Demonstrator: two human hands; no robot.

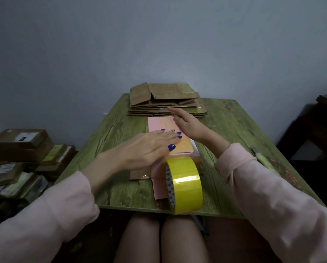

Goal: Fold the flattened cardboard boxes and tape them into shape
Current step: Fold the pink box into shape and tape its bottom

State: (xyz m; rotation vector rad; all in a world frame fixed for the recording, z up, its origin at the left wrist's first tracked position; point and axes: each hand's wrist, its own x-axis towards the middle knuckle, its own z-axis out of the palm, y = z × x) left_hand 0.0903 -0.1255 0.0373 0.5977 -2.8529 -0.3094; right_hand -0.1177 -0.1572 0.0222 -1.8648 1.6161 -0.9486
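Pink flattened cardboard box lies under my left hand, whose fingers are stretched straight and flat on it, gripping nothing. My right hand stands on its edge at the box's right side, fingers straight and together, holding nothing either. Just beyond my right fingertips sits the stack of brown flattened cardboard boxes. Just nearer to me than my left thumb, the roll of glossy yellow tape stands on its rim on the green wood-grain table.

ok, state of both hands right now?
Left hand: open, pressing flat on the pink cardboard box.
Right hand: open, fingers straight, holding nothing.
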